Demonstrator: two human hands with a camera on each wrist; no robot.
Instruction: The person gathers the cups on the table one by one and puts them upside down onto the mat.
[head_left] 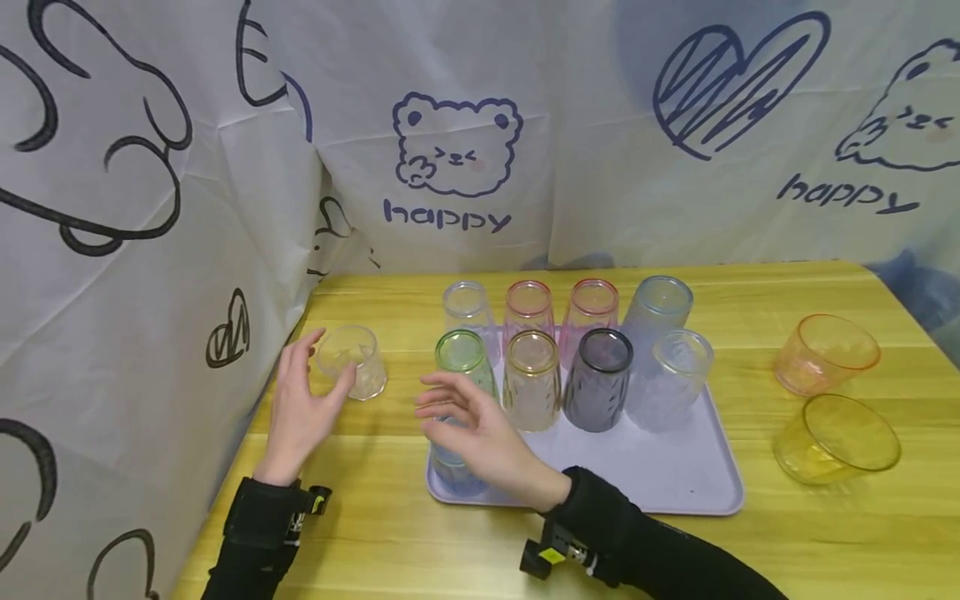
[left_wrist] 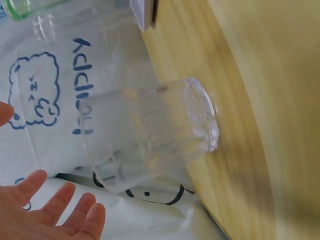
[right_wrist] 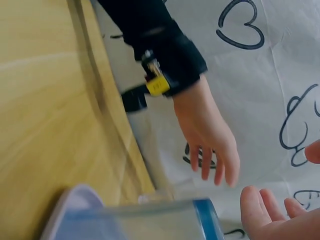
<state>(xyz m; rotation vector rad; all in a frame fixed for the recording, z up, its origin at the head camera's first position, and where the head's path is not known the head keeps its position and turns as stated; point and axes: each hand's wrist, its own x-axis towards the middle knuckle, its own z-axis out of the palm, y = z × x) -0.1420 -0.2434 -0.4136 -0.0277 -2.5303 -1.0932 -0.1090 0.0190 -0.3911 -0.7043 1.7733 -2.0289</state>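
My left hand (head_left: 300, 408) is beside a clear glass (head_left: 367, 377) that stands upright on the table at the left. Its fingers and thumb are spread apart; in the left wrist view there is a gap between the hand and the clear glass (left_wrist: 150, 130). My right hand (head_left: 491, 442) is over the near left corner of a lilac tray (head_left: 645, 483), fingers loosely bent and holding nothing. Below and partly hidden by it is a blue glass (head_left: 453, 475). A green glass (head_left: 465, 358) stands just behind that hand.
On the tray are several more glasses, narrower at the top, among them an amber one (head_left: 532, 392), a dark grey one (head_left: 598, 387) and a pink one (head_left: 592, 312). An orange glass (head_left: 813, 367) and a yellow glass (head_left: 825, 450) stand upright on the table (head_left: 420, 550) at the right.
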